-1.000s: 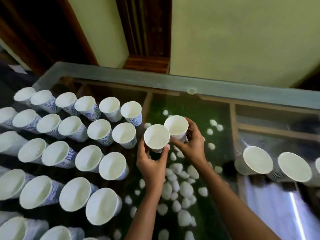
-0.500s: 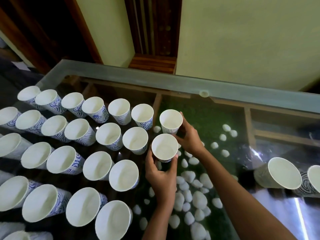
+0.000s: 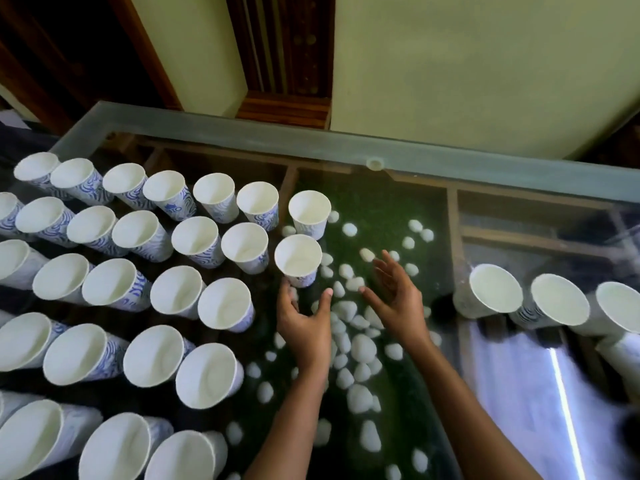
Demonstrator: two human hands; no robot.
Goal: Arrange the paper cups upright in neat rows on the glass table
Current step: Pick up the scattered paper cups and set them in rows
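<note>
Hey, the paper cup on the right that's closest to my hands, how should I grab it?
Take that cup by its side wall, just under the rim, with the right hand coming from the cup's left. That side faces bare glass; a neighbouring cup crowds its right. It stands mouth up, so a side grip keeps it upright.

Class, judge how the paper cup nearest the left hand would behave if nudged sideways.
Probably tips easily: the paper cup is tall, with a base narrower than its rim. Likely light, being empty thin paper, so it may slide on the smooth glass table.
</note>
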